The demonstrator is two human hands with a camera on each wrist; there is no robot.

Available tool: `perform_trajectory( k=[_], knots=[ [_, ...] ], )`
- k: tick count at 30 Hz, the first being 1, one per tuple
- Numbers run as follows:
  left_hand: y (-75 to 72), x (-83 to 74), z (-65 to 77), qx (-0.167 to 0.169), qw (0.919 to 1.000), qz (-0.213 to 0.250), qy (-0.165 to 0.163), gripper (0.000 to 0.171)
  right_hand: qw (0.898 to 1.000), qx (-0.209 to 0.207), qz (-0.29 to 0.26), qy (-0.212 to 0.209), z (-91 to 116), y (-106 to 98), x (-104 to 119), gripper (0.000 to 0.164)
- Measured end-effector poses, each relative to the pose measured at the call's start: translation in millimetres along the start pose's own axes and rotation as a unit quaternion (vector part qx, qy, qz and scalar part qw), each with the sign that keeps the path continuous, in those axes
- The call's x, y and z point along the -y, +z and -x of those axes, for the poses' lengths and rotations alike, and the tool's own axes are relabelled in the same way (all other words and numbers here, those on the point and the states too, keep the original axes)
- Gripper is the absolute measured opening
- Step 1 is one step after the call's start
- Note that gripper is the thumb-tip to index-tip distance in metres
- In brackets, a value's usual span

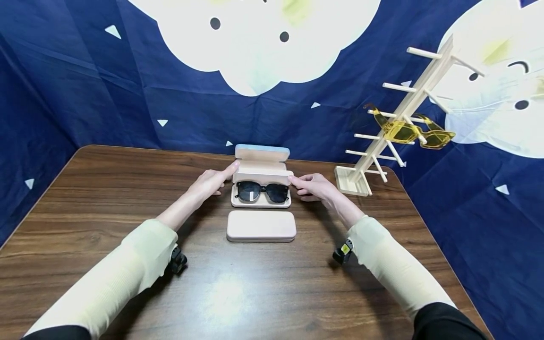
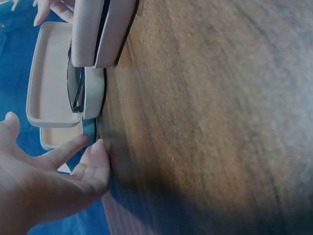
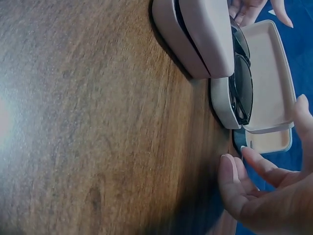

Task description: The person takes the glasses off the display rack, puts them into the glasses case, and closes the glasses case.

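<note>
Black sunglasses (image 1: 277,193) lie folded inside an open, pale glasses case (image 1: 261,205) at the far middle of the table. On the left of that case is my left hand (image 1: 207,184), fingers extended and nothing in its grasp. From the right, my right hand (image 1: 318,188) has its thumb at the corner of the raised lid (image 1: 262,178); the right wrist view shows its fingers loosely bent around nothing. Whether either thumb presses the lid is hard to tell. Behind stands a second open case, blue outside (image 1: 262,152). Nearer to me lies a closed pale pink case (image 1: 261,225).
A wooden display rack (image 1: 352,182) with pegs stands at the back right corner. Yellow-framed sunglasses (image 1: 399,131) hang on it. A dark blue cloth (image 1: 191,113) with white cloud shapes covers the wall behind the wooden table (image 1: 127,189).
</note>
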State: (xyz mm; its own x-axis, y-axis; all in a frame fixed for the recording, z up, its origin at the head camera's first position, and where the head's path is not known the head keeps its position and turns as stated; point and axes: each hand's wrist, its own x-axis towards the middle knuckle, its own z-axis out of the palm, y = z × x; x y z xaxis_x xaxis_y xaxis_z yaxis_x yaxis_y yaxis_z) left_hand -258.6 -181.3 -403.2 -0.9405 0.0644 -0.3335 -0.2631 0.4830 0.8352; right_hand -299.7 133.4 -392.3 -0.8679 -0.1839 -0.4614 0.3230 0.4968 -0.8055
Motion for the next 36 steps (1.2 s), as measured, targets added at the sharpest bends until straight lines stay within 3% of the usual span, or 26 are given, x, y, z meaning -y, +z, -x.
perform_trajectory(
  k=[13, 20, 25, 36],
  knots=[
    [3.4, -0.6, -5.2, -0.009, 0.9999, -0.012, -0.003, 0.090, 1.000, 0.002, 0.014, 0.028, -2.4, 6.2, 8.4, 0.082],
    [7.3, -3.4, -7.0, -0.011, 0.9995, -0.028, 0.003, 0.084, 0.999, -0.003, 0.022, 0.040, -3.6, 9.7, 12.9, 0.075],
    [7.3, -2.7, -6.8, -0.007, 0.9998, -0.016, -0.004, 0.083, 0.999, -0.003, 0.020, 0.035, -4.4, 12.2, 13.9, 0.068],
    [6.9, -0.3, -6.6, 0.019, 0.9991, 0.035, -0.018, 0.082, 0.999, 0.012, 0.002, 0.036, -9.2, 8.5, 8.5, 0.069]
  ],
)
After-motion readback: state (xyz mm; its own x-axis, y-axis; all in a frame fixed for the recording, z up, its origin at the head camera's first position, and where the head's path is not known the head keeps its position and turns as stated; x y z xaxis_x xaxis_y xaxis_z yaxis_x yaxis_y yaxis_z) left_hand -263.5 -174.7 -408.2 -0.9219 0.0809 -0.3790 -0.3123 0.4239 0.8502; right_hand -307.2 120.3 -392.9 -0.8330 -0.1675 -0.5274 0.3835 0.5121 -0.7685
